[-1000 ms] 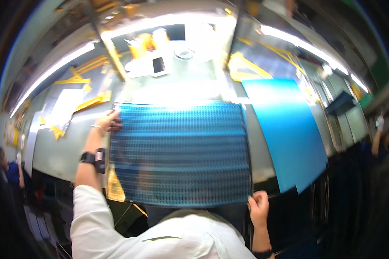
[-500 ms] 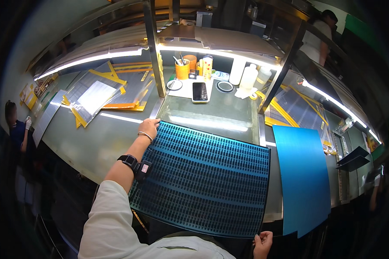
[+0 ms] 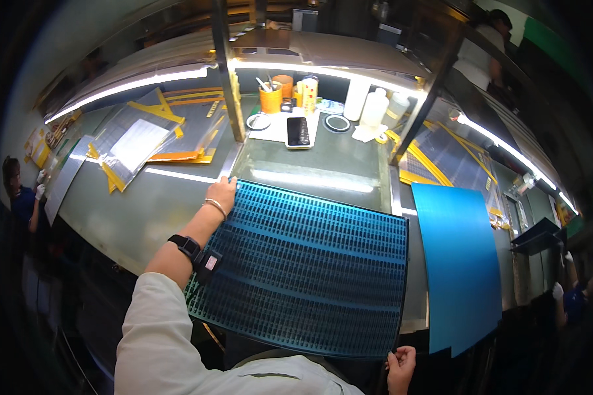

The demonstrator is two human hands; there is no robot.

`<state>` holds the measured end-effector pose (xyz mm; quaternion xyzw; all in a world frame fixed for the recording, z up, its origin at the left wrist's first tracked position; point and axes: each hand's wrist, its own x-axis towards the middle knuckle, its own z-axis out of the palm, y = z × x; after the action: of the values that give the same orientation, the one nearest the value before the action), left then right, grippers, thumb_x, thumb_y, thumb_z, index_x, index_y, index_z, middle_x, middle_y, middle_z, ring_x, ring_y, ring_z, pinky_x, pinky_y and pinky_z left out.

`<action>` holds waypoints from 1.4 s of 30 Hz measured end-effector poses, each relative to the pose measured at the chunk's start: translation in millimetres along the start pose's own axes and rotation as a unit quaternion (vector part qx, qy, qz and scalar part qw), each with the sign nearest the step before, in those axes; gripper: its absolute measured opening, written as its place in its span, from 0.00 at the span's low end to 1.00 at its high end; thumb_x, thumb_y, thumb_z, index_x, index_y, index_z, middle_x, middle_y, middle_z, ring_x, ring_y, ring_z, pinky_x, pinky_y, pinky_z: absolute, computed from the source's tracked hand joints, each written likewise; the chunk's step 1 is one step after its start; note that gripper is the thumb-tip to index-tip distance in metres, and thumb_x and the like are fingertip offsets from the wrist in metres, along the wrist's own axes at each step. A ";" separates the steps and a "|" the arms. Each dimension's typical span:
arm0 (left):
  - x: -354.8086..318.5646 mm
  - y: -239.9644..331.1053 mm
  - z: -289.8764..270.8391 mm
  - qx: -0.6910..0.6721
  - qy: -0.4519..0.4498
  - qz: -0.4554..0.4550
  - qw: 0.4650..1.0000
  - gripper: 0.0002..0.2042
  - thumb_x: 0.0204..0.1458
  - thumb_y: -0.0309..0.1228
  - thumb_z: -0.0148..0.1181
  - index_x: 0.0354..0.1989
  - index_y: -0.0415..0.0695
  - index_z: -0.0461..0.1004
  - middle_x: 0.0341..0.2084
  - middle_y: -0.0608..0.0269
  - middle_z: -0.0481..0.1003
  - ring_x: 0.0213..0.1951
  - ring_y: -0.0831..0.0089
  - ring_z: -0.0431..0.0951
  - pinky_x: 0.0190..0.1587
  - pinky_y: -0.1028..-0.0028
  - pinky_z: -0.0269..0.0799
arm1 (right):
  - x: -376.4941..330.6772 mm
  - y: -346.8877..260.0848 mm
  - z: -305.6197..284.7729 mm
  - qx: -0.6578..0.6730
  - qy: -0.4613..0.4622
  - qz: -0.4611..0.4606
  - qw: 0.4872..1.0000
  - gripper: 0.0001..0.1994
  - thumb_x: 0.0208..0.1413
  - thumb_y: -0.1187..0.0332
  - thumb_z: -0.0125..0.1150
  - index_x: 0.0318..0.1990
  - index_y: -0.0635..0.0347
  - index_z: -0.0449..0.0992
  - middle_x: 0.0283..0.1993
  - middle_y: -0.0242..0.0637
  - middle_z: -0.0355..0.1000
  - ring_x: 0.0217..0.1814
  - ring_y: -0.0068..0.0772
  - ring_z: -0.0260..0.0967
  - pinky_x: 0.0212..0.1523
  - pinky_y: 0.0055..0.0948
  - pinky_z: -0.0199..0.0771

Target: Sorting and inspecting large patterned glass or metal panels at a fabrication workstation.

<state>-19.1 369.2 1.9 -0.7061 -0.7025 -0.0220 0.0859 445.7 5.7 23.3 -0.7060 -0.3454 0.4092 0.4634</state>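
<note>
A large blue panel [image 3: 309, 276], covered in rows of small dark rectangular cells, lies tilted across the front of the bench and over its near edge. My left hand [image 3: 223, 195] grips its far left corner, fingers closed over the edge. At the near right corner, my right hand [image 3: 402, 368] pinches the panel between thumb and fingers. A dark strap with a small box [image 3: 209, 262] sits on my left wrist, in front of the panel's left side. To the right lies a plain blue sheet [image 3: 460, 270], untouched by either hand.
A phone [image 3: 298, 132], an orange pen cup [image 3: 270, 100] and white bottles [image 3: 374, 107] stand at the back. Clear sheets with yellow edging [image 3: 138, 141] lie left. Metal posts [image 3: 227, 72] rise from the bench. A gloved co-worker [image 3: 563, 296] is at the far right.
My view has shifted slightly, while both hands keep their hold on the panel's corners. At the far right, a co-worker's gloved hands have come into view beside a dark panel.
</note>
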 end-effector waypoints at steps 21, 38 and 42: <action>-20.8 21.3 -8.0 -0.048 -0.078 -0.053 0.994 0.27 0.57 0.47 0.37 0.64 0.49 0.49 0.65 0.70 0.45 0.67 0.64 0.37 0.62 0.45 0.34 | 293.8 -53.9 90.0 -0.495 0.069 -0.370 0.783 0.22 0.58 0.57 0.44 0.57 0.58 0.64 0.63 0.36 0.56 0.67 0.50 0.44 0.63 0.53 0.42; -124.5 -16.1 3.8 -0.045 -0.079 -0.052 0.994 0.34 0.57 0.56 0.29 0.66 0.44 0.41 0.66 0.60 0.39 0.67 0.64 0.36 0.62 0.46 0.31 | -4.6 6.8 -37.4 -0.373 0.016 -0.268 0.888 0.14 0.51 0.65 0.57 0.42 0.65 0.73 0.43 0.42 0.71 0.45 0.40 0.67 0.45 0.34 0.66; -280.0 -35.7 -6.4 -0.037 -0.012 -0.085 0.996 0.32 0.57 0.55 0.31 0.65 0.47 0.47 0.66 0.57 0.42 0.66 0.55 0.38 0.61 0.45 0.33 | 8.2 26.8 -37.2 -0.070 -0.132 0.061 0.987 0.12 0.53 0.66 0.56 0.21 0.63 0.70 0.17 0.34 0.68 0.21 0.19 0.65 0.24 0.20 0.64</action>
<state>-57.4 91.4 -31.1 -0.6470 -0.7595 -0.0471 0.0494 485.5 -10.0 4.8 -0.6963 -0.3874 0.5015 0.3370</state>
